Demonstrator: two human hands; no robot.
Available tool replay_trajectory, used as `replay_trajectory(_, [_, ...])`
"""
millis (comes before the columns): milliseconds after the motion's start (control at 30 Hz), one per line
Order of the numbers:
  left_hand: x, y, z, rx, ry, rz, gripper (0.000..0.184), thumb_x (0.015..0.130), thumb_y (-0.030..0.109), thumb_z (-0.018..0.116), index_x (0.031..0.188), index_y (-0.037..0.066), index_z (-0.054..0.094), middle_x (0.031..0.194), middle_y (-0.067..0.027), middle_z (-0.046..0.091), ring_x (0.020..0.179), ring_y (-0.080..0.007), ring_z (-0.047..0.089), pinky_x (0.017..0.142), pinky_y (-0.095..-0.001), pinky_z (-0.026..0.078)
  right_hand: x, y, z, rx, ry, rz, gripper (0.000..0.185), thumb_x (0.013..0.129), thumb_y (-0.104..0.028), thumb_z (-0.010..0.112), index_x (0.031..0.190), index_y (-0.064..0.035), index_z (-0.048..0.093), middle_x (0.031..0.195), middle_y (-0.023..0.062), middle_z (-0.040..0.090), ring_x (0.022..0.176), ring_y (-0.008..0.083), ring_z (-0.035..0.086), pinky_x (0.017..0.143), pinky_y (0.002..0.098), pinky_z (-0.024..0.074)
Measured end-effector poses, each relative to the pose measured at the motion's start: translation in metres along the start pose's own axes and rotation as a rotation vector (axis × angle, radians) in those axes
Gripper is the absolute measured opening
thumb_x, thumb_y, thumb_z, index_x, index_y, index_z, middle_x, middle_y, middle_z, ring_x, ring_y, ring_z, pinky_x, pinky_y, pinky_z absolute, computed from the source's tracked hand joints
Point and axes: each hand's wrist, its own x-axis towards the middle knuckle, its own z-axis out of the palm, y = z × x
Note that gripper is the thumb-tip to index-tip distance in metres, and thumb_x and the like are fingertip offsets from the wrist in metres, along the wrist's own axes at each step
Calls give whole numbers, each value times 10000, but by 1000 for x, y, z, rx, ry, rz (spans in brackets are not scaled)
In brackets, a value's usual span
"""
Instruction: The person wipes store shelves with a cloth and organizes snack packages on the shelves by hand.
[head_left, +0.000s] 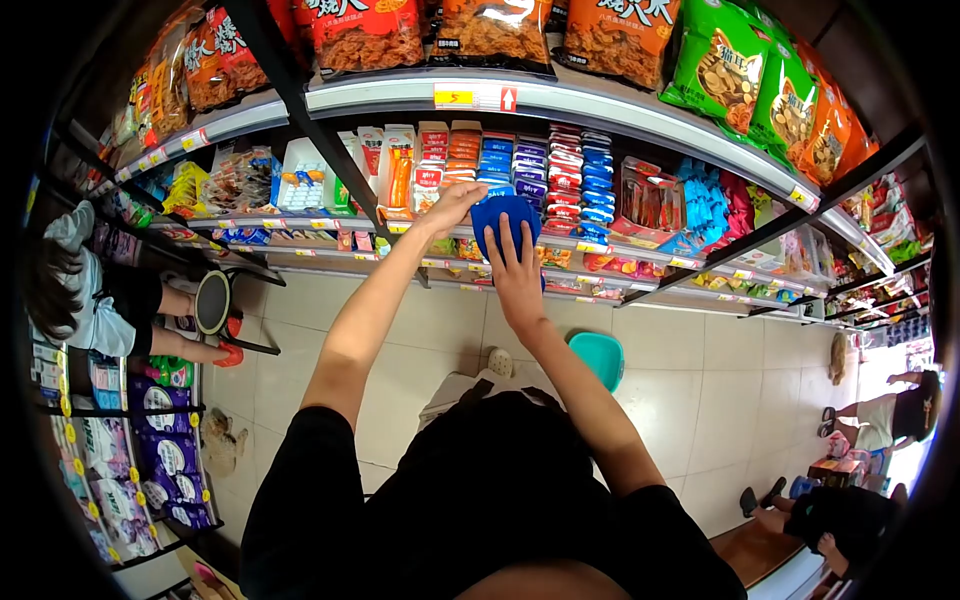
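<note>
A blue cloth [490,212], which looks folded, is in front of the middle snack shelf. Spread over it, my right hand [514,262] presses and holds the cloth from the near side. My left hand [452,210] is at the cloth's upper left, fingers bent together beside the small snack packets; what its fingertips pinch, if anything, is hidden. Just behind are blue snack packets [497,160] in a box. Orange packets [464,147] stand to their left, and purple packets [530,165] to their right.
A white shelf edge [400,96] with large snack bags crosses above my hands. Black uprights [335,160] divide the shelves. A teal basin [598,360] sits on the tiled floor. A person stands near a round stool [214,303] at left; other people are at far right.
</note>
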Motion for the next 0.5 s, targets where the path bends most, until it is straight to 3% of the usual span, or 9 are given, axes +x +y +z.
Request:
replay_trajectory(67, [5, -8, -1, -15, 6, 15, 257, 951, 284, 488, 1094, 97, 592, 835, 66, 591, 691, -2, 539, 601, -158, 452, -2, 0, 0, -4, -16, 1, 701, 725, 23, 587, 1374, -92, 347, 1467, 123, 222, 1298, 401, 287, 931, 503, 415])
replay_trajectory(133, [6, -9, -1, -31, 12, 29, 256, 952, 280, 485, 1102, 99, 587, 841, 62, 594, 702, -9, 549, 605, -163, 455, -5, 4, 3, -104, -8, -61, 575, 791, -103, 558, 1341, -68, 393, 1466, 111, 242, 1303, 382, 302, 921, 472, 442])
replay_trajectory(267, [19, -14, -16, 4, 198, 23, 268, 948, 236, 493, 1139, 56, 547, 832, 32, 607, 726, -57, 593, 608, -222, 507, -46, 12, 42, -55, -61, -88, 565, 768, -42, 555, 1314, -34, 411, 1444, 117, 280, 1267, 380, 345, 961, 440, 419])
replay_trajectory(333, [35, -19, -32, 160, 236, 181, 247, 938, 185, 509, 1126, 27, 537, 824, -3, 613, 725, -75, 608, 609, -230, 522, -79, 23, 68, 216, -321, 117, 568, 729, 29, 536, 1285, 1, 424, 1410, 130, 328, 1227, 368, 384, 998, 397, 387])
replay_trajectory(367, [34, -15, -33, 261, 212, 282, 219, 922, 126, 528, 1113, 19, 533, 817, -32, 617, 715, -84, 611, 576, -218, 502, -88, 27, 67, 219, -324, 109, 568, 729, 29, 536, 1285, 1, 424, 1410, 130, 328, 1227, 368, 384, 998, 397, 387])
replay_trajectory(400, [30, -11, -32, 260, 220, 276, 219, 922, 126, 528, 1113, 19, 533, 817, -32, 617, 715, -84, 611, 576, -218, 502, -98, 30, 65, 314, -440, 230, 575, 711, 55, 523, 1276, 8, 428, 1390, 140, 351, 1216, 362, 394, 1006, 389, 375])
replay_trajectory(433, [27, -9, -30, 326, 214, 295, 225, 893, 112, 549, 1094, 10, 544, 882, -53, 617, 753, -107, 602, 623, -236, 491, -106, 34, 64, 409, -557, 354, 583, 692, 82, 510, 1266, 16, 433, 1371, 149, 374, 1204, 356, 405, 1014, 380, 364])
replay_trajectory(500, [27, -7, -24, 337, 210, 286, 239, 841, 77, 593, 1068, 16, 556, 995, -84, 614, 850, -140, 590, 723, -268, 466, -114, 40, 66, 424, -549, 345, 591, 682, 92, 509, 1263, 15, 435, 1367, 154, 381, 1205, 353, 407, 1011, 384, 366])
